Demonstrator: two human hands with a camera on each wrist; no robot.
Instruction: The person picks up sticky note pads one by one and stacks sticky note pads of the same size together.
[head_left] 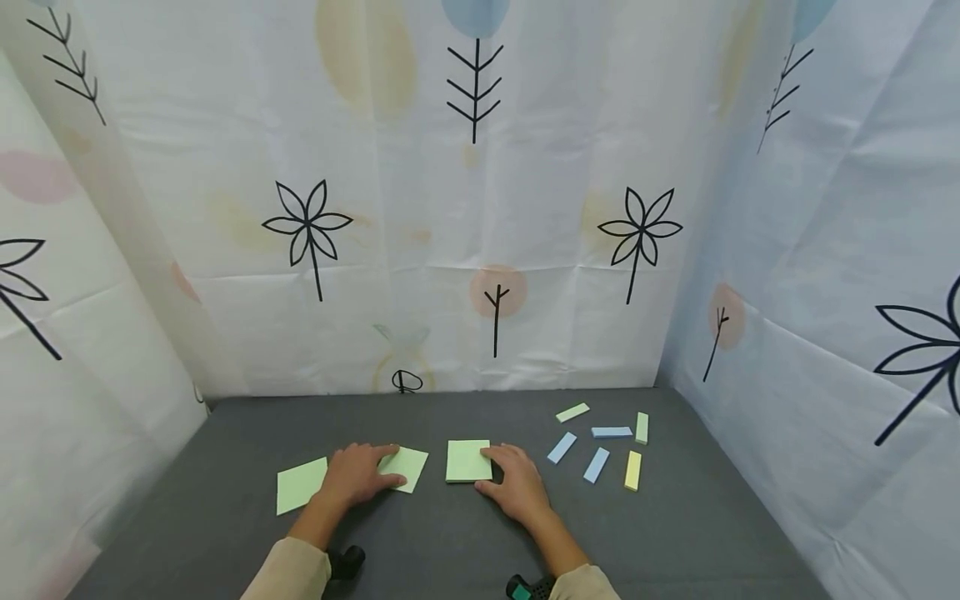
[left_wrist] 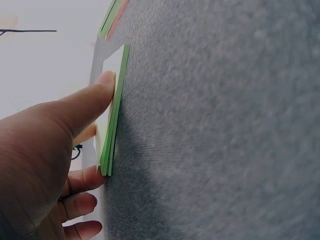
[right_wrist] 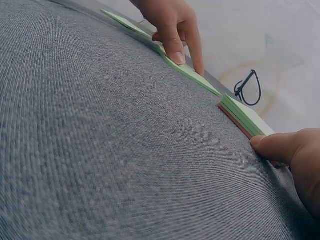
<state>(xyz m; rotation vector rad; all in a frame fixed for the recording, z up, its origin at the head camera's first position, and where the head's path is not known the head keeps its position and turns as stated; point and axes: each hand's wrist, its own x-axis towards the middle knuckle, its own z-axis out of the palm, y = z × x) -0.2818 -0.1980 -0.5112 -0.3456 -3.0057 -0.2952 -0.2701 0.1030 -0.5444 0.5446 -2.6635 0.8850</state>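
Observation:
My left hand (head_left: 356, 473) pinches a light green sticky-note pad (head_left: 411, 468). In the left wrist view its thumb lies on the pad's top face, and the sheets at the near end of the pad (left_wrist: 116, 115) fan apart slightly. To the right, my right hand (head_left: 519, 483) grips the right side of a thicker square stack of green sticky notes (head_left: 467, 461). Its thumb is at the front right corner, seen in the right wrist view, where the stack (right_wrist: 245, 117) shows a reddish layer at its bottom. The palm hides nothing else of it from above.
Another green sticky-note pad (head_left: 300, 486) lies left of my left hand. Several narrow strip pads are scattered at the right, among them a yellow one (head_left: 632, 471), a blue one (head_left: 611, 432) and a green one (head_left: 572, 412). Patterned curtains (head_left: 480, 208) surround the grey table (head_left: 442, 550).

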